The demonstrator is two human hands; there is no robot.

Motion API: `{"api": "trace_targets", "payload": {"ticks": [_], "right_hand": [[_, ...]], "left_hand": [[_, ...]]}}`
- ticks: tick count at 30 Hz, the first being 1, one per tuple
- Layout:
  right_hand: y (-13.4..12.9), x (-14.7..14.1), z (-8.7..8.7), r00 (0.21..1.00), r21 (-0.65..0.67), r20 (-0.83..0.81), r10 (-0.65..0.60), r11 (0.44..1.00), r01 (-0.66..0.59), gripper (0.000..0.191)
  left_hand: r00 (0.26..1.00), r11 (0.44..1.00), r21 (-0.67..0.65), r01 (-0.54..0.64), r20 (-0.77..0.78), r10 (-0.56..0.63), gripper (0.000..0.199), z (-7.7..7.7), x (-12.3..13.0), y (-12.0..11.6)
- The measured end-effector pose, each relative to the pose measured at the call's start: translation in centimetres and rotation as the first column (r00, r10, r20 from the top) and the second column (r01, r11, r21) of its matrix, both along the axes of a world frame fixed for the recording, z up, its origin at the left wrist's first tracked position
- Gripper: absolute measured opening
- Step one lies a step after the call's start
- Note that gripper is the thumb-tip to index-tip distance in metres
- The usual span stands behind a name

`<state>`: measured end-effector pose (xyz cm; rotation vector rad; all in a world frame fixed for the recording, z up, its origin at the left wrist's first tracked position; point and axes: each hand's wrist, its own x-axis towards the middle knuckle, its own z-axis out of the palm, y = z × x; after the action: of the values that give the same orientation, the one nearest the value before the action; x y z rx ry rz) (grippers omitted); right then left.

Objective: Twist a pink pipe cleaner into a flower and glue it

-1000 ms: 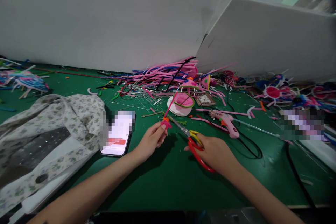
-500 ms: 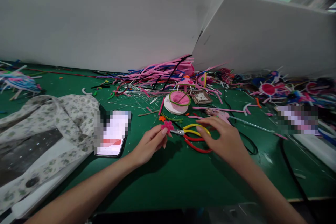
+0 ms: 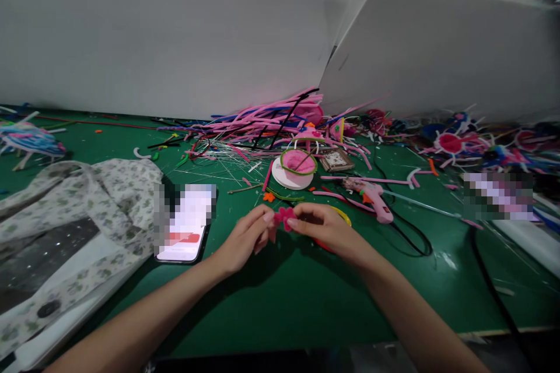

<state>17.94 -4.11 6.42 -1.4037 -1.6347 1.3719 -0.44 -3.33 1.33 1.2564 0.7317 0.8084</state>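
Note:
A small pink fuzzy flower (image 3: 286,218) is pinched between my two hands, low over the green table (image 3: 280,303). My left hand (image 3: 248,237) grips its left side with thumb and fingertips. From the right, the thumb and fingers of my right hand (image 3: 326,227) close on the flower too. Under my right hand lie scissors with yellow and red handles (image 3: 342,215), mostly covered. Just behind the flower rests an orange flower (image 3: 268,197). Farther back, a pink piece with a green rim (image 3: 298,161) stands on a white disc (image 3: 283,179).
A phone (image 3: 186,224) and a floral cloth (image 3: 126,192) lie to the left. On the right are a pink glue gun (image 3: 377,201) with a black cord and a second phone (image 3: 499,195). Pink stems (image 3: 258,119) are heaped by the grey partition (image 3: 153,35).
My right hand has moved left from above the scissor handles and closed on the pink flower. The glue gun shows more fully. My left hand still holds the flower.

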Motion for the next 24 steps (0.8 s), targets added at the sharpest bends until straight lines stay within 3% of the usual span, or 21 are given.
{"api": "trace_targets", "payload": {"ticks": [7,9,11,13,15,17,21,24], "right_hand": [[-0.1,0.4,0.1,0.986,-0.166,-0.069,0.154,0.973,-0.163,0.017],[-0.1,0.9,-0.2,0.983,-0.157,-0.053,0.174,0.971,-0.180,0.017],[-0.1,1.7,-0.5,0.983,-0.112,0.042,0.180,0.978,-0.174,0.017],[-0.3,2.8,-0.8,0.974,-0.030,0.194,0.122,0.993,-0.118,0.016],[-0.4,3.9,-1.2,0.940,0.117,0.339,-0.034,0.993,-0.006,0.016],[-0.5,4.9,-1.6,0.882,0.279,0.424,-0.206,0.956,0.089,0.017],[-0.5,5.1,-2.4,0.881,0.392,0.363,-0.303,0.908,0.150,0.024],[-0.8,2.9,-2.8,0.905,0.416,0.292,-0.309,0.893,0.171,0.026]], "left_hand": [[0.987,0.985,-0.065,0.162,0.006,-0.162,0.027,0.1,0.2,0.0],[0.992,0.989,-0.078,0.126,0.027,-0.124,0.028,0.1,0.3,0.1],[0.998,0.995,-0.098,0.014,0.065,-0.008,0.028,0.1,0.3,0.3],[0.983,0.983,-0.137,-0.120,0.122,0.136,0.027,0.2,0.3,0.5],[0.953,0.958,-0.193,-0.211,0.178,0.245,0.027,0.2,0.3,0.7],[0.929,0.938,-0.253,-0.238,0.221,0.296,0.027,0.3,0.3,0.9],[0.909,0.928,-0.346,-0.136,0.329,0.256,0.025,0.5,0.0,0.8],[0.908,0.934,-0.342,0.104,0.417,0.052,0.028,0.4,-0.2,0.4]]}}
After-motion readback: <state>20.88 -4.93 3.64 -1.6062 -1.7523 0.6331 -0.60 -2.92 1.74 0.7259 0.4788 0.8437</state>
